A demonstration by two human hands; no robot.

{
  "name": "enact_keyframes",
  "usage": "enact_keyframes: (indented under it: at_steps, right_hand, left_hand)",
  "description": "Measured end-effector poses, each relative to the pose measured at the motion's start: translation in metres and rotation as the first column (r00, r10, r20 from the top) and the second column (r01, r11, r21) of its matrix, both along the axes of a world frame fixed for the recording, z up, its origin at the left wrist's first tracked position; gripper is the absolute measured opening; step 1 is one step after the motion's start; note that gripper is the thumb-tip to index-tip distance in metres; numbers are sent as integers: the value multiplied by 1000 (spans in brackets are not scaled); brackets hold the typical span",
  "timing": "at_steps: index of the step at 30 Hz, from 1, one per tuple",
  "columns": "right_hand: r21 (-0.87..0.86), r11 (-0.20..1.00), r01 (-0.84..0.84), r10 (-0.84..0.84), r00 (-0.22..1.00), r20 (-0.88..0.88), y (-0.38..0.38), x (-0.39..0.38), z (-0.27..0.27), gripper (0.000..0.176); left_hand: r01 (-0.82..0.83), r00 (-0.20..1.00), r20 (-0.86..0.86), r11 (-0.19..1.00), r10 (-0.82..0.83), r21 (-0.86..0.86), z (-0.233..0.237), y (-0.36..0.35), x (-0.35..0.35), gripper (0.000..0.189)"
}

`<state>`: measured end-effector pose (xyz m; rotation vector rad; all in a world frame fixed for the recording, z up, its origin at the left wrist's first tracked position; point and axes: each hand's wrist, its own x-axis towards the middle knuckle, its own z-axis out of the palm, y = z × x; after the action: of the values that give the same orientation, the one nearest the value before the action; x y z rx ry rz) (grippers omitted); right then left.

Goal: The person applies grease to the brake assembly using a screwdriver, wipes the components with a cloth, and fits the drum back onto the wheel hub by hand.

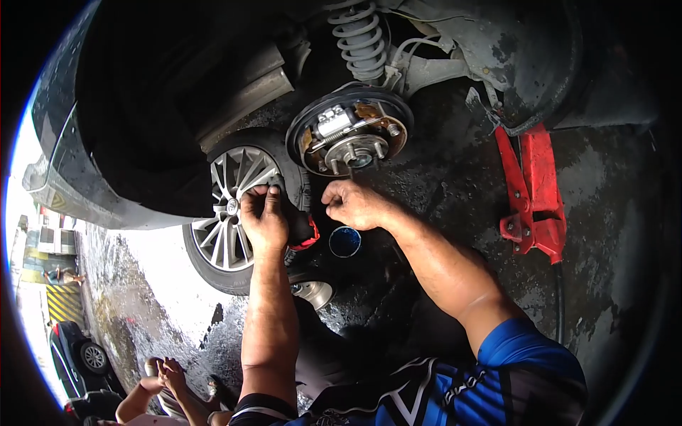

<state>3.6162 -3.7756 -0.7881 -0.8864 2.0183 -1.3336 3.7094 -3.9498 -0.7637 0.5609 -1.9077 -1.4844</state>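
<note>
My left hand [266, 219] is closed, thumb against fingers, in front of the wheel. A dark cloth-like piece with a red edge [307, 238] hangs from it at the right. My right hand [356, 204] is below the hub, its fingers curled together; what they hold, if anything, is hidden. Above it is the exposed drum brake assembly [327, 138], with brake shoes, a silver wheel cylinder [335, 121] and a hub with studs [355, 151]. Below my right hand stands a small round tub of blue stuff [345, 242].
An alloy wheel with tyre [226, 181] is at left, with a metal brake drum [312, 292] below it. A red jack [536, 192] stands at right under the car body. A coil spring [357, 42] hangs above. Another person's hands [169, 376] show at lower left.
</note>
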Motion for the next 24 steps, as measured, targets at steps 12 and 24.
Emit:
enact_keyframes:
  at_steps: [12,24]
  right_hand:
    - [92,993,-68,78,991,-108,-41,50,3,48]
    - [474,841,263,245,596,-765,-39,0,99,58]
  left_hand:
    - [-115,967,-160,903,197,414,-34,-23,29,13]
    - [49,998,-49,865,-28,499,-21,-26,29,22]
